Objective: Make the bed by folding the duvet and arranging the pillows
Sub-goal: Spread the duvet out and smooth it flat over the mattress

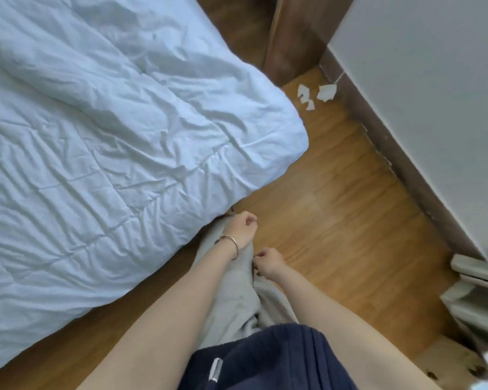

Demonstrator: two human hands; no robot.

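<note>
A crumpled white duvet (102, 130) covers the bed and fills the left of the view, its corner hanging over the bed's edge toward the floor. No pillow shows. My left hand (241, 229), with a thin bracelet at the wrist, hangs just off the duvet's near edge with loosely curled fingers and holds nothing. Close beside it, my right hand (268, 261) hangs over my grey trousers, its fingers also loosely curled and empty. Neither hand touches the duvet.
A strip of wooden floor (335, 220) runs between the bed and a grey wall (434, 94) with a dark skirting board. Torn white paper scraps (316, 94) lie on the floor near a wooden cabinet (293, 38). A pale unit (476, 291) stands at the right edge.
</note>
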